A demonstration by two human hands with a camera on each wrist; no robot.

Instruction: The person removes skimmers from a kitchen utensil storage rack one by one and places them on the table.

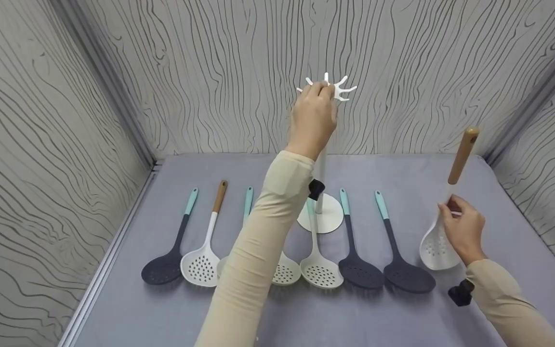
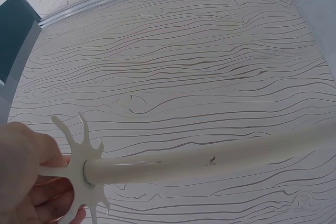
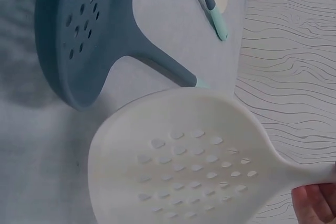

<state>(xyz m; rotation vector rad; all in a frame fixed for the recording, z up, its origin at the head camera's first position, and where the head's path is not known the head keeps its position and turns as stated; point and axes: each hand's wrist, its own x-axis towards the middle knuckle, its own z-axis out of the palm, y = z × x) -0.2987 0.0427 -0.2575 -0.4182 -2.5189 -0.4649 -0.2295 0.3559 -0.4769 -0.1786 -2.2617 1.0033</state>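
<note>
My left hand grips the hooked top of a white utensil stand, its fingers curled behind the hook ring in the left wrist view. From that ring the stand's pole runs off to the right, and the hooks that show there are bare. At the right of the table, my right hand pinches a white skimmer by its neck. The skimmer's brown handle points up and its perforated bowl hangs low, close over the cloth.
Several skimmers lie in a row, handles away from me: dark ones with teal handles, a white one with a brown handle, pale ones with teal handles. My left sleeve hides part of the row. Wood-patterned walls enclose the table.
</note>
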